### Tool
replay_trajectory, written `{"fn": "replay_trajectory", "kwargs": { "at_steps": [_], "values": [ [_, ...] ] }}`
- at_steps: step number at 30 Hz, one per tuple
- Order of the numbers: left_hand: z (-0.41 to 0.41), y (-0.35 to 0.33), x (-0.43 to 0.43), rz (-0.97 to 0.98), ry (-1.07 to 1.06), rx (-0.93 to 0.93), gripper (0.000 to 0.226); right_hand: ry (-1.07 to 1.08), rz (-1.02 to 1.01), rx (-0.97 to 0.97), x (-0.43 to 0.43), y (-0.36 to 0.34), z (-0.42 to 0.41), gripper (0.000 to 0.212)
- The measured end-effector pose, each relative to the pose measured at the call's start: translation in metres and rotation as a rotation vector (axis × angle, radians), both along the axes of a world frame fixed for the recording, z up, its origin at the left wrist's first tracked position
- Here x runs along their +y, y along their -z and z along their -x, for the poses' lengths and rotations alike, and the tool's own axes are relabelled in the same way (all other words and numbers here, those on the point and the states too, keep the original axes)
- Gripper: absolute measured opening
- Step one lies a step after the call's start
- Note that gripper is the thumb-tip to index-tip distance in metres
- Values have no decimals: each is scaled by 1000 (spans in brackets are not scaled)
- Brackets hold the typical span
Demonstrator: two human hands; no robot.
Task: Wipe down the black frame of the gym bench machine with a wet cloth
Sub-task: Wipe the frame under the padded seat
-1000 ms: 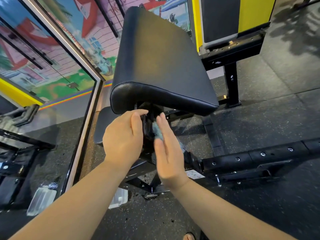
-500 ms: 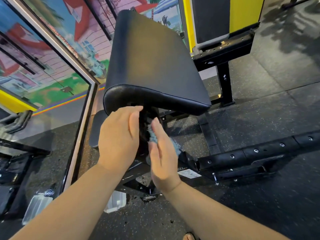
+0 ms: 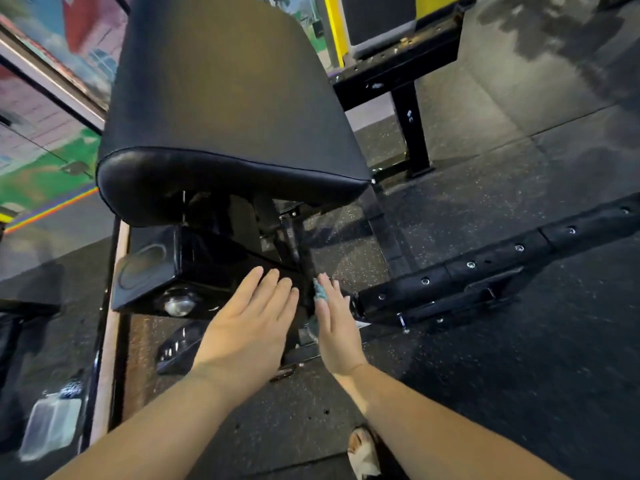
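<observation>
Right hand (image 3: 334, 327) presses cloth (image 3: 320, 293) (teal) against frame (image 3: 214, 271); left hand (image 3: 249, 320) flat.

Cloth (image 3: 319, 292) mostly hidden behind right hand (image 3: 334, 327); pad (image 3: 221, 98) top cut off.

Black frame (image 3: 221, 268): glossy square tubing beneath the padded bench, standing on the floor. Wet cloth (image 3: 320, 293): small, blue-green, crumpled, pressed against the frame's right side.
</observation>
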State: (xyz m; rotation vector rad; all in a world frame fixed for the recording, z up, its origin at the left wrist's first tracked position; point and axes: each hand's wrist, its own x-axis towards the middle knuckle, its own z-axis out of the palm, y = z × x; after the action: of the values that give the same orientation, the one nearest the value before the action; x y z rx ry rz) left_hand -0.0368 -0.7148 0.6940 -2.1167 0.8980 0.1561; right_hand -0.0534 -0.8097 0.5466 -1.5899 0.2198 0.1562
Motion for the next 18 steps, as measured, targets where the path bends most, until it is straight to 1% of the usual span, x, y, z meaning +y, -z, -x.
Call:
{"fn": "replay_trajectory", "kwargs": {
  "at_steps": [1, 2, 4, 5, 7, 9, 10, 12, 13, 14, 15, 17, 18],
  "values": [
    [0, 0, 6, 104, 16, -5, 76, -20, 11, 31, -3, 4, 0, 41],
    [-1, 4, 7, 203, -22, 27, 71, -24, -2, 51, -4, 4, 1, 44],
    [1, 15, 9, 205, 19, 50, 54, -1, -98, 86, 0, 2, 2, 45],
    [0, 19, 9, 222, 4, 65, 49, 15, -138, 90, 1, -1, 4, 44],
    [-3, 27, 8, 293, 10, 71, 49, 48, -207, 88, 1, -1, 12, 43],
    [-3, 41, 5, 296, 70, 106, 50, 102, -274, 146, -11, 5, 20, 41],
    [-1, 46, 4, 278, 80, 136, 51, 147, -274, 183, -21, 9, 22, 37],
    [-3, 54, 6, 282, 112, 131, 50, 288, -278, 254, -39, 15, 18, 31],
    [-4, 57, 8, 289, 125, 124, 52, 350, -294, 277, -43, 18, 10, 32],
    [-7, 58, 11, 297, 135, 126, 55, 356, -312, 292, -44, 21, -1, 35],
    [-9, 60, 13, 295, 155, 119, 56, 284, -305, 291, -41, 23, -14, 37],
    [-12, 60, 15, 298, 199, 109, 56, 50, -198, 249, -27, 35, -41, 40],
    [-13, 59, 15, 294, 222, 102, 55, -13, -155, 243, -22, 44, -52, 43]
  ]
}}
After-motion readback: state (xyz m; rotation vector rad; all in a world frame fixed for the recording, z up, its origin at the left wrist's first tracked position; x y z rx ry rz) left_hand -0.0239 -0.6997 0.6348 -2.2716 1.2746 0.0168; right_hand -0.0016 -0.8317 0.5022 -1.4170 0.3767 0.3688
